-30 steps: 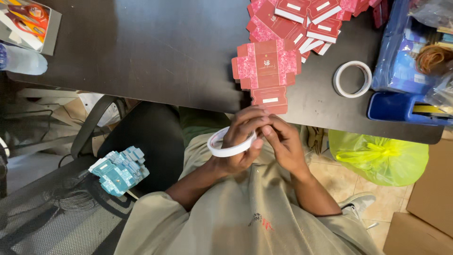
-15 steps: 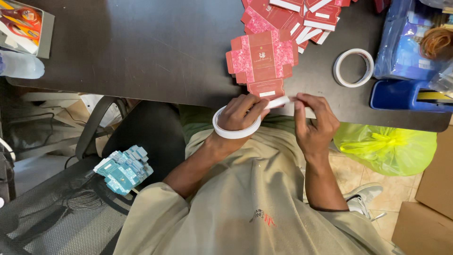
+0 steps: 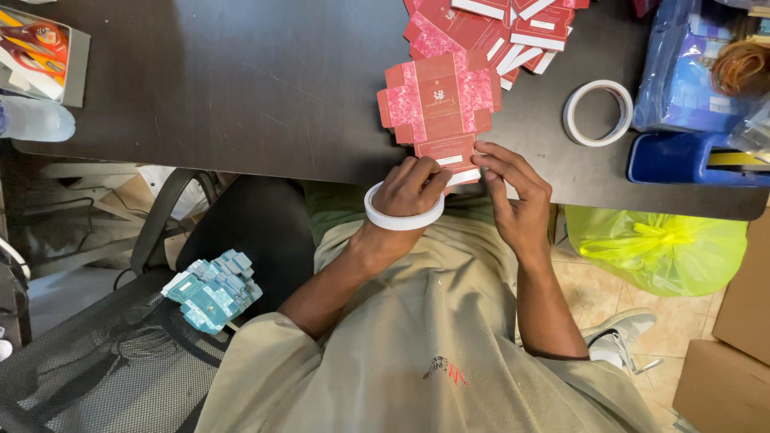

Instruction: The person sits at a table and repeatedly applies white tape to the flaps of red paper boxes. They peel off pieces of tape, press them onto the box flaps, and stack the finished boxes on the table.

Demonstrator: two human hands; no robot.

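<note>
**Tape brought down to the flat box**

Both hands have been moved from the lap up to the near edge of the table (image 3: 241, 96). The tape roll (image 3: 401, 218) is now worn around the left hand (image 3: 411, 192), whose fingers pinch the tape's free end. It is pressed by the right hand (image 3: 517, 196), fingers spread, onto the bottom flap of the flat red box (image 3: 439, 104). Taping has begun.

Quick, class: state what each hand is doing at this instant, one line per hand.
Left hand: closed on the white tape roll, fingertips on the flat red carton.
Right hand: fingers pressing the carton's bottom flap at the table edge, gripping nothing.
</note>
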